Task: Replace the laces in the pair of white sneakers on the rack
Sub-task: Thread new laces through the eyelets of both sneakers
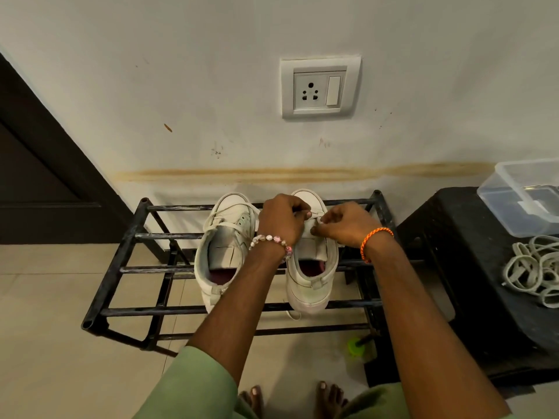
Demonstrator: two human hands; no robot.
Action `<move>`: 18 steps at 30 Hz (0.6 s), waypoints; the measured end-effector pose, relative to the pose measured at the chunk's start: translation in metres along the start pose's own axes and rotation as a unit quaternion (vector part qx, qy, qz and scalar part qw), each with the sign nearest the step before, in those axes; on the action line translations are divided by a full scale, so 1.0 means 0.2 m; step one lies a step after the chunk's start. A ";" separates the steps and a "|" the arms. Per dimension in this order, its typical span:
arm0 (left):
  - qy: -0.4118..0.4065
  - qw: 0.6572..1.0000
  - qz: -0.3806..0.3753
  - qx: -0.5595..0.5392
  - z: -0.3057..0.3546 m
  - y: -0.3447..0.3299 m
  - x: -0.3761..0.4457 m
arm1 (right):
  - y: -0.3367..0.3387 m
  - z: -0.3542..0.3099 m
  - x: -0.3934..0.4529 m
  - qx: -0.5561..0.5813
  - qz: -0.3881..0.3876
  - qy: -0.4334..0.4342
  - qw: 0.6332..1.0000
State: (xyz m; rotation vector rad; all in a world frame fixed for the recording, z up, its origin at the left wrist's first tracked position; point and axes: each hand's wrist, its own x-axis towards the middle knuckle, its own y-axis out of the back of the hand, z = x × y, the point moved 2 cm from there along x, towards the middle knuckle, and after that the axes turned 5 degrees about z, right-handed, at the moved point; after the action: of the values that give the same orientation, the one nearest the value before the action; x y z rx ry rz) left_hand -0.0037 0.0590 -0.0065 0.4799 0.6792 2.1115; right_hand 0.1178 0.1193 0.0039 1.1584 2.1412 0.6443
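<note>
Currently, reading from the left, a dark door (pixel 36 164) borders the wall, and the black metal rack (pixel 127 267) stands against that wall on the tiled floor. On its top rails sit both white sneakers, toes to the wall: the left sneaker (pixel 225 246) carries a lace only loosely across its upper eyelets, and the right sneaker (pixel 313 267) is the one being worked. The left hand (pixel 281 217) has its fingers curled, pinching the lace (pixel 314 213) at the forward eyelets; the right hand (pixel 348 223) likewise pinches a lace end just beside it. The step in hand appears to be threading or pulling lace at the right sneaker's front eyelets; which direction cannot be determined. Further right, a black stool (pixel 484 267) holds coiled laces (pixel 532 267) and a clear plastic container (pixel 526 195). The next move likely calls for feeding the tip precisely through an eyelet while keeping tension even.
</note>
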 end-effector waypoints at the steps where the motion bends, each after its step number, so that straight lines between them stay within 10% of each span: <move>1: -0.002 1.000 0.001 0.027 0.00 -0.01 0.00 | 0.00 -0.01 0.00 -0.010 0.009 0.000 1.000; 9: -0.024 0.989 -0.007 0.144 0.02 -0.05 -0.01 | 0.02 0.01 0.04 0.068 -0.001 -0.072 0.995; 18: 0.032 0.999 0.010 0.015 -0.05 -0.12 -0.01 | 0.03 0.05 0.05 0.158 -0.009 -0.118 0.980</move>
State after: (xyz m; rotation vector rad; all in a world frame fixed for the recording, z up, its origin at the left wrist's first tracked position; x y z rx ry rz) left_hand 0.0066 0.0672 -0.0293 0.4385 0.7473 2.1453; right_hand 0.1235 0.1331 -0.0011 1.3065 2.0925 0.1468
